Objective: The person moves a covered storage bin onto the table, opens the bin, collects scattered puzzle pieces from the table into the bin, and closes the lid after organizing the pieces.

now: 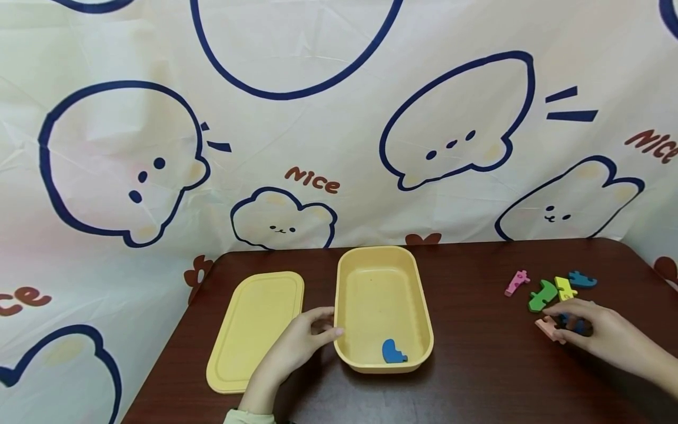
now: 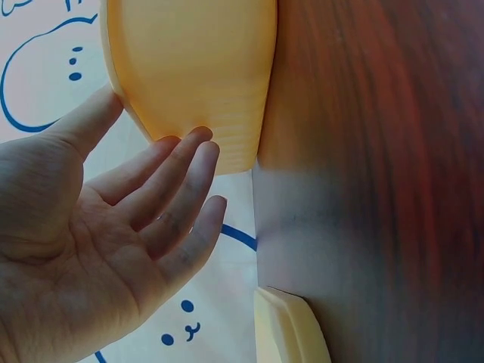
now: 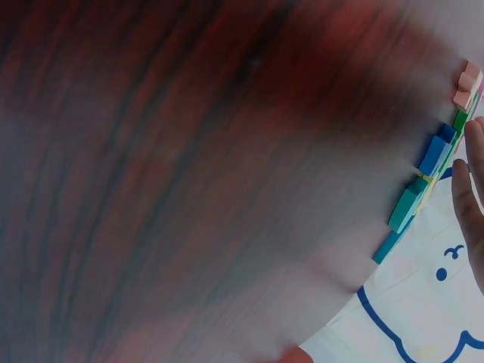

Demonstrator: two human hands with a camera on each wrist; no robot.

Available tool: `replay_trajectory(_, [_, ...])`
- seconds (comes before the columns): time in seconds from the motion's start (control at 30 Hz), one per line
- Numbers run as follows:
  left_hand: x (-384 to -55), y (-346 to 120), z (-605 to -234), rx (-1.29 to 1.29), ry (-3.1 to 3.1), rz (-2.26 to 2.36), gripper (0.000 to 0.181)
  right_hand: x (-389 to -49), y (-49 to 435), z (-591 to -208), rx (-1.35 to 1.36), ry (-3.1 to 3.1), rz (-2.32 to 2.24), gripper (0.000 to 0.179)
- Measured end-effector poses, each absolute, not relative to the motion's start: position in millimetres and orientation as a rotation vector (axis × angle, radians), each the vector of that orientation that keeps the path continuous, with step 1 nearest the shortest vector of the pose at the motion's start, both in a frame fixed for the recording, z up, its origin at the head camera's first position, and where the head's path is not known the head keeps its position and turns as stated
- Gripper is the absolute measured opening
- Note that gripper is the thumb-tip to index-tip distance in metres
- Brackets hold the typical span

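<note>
The left wrist view shows the left hand (image 1: 302, 341) holding the yellow tub (image 1: 371, 294), fingertips against its outer wall, a contact hidden from the head view, which alone shows the blue block (image 1: 393, 352) inside. The right hand (image 1: 604, 330), thumb and fingers apart over the loose blocks, contact undeterminable, obstructs the head view of a teal block (image 3: 408, 206) visible from the right wrist. A yellow lid (image 1: 259, 330) lies left of the tub on the worktop (image 1: 466, 353), before a printed cloth (image 1: 344, 129).

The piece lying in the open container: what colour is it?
The piece is blue, seen best in the head view.
</note>
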State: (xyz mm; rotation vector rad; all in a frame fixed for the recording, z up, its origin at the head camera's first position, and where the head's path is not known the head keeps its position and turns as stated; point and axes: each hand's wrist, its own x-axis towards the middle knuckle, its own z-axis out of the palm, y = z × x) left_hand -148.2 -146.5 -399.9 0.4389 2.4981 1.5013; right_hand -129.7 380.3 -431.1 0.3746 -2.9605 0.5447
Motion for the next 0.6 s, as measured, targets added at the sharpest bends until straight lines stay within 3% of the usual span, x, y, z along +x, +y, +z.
replay_trajectory(0.6, [-147.6, -146.4, -399.4, 0.416, 2.507, 1.492, 0.046, -131.5, 379.9, -435.8, 0.406, -2.980, 0.594, 0.040])
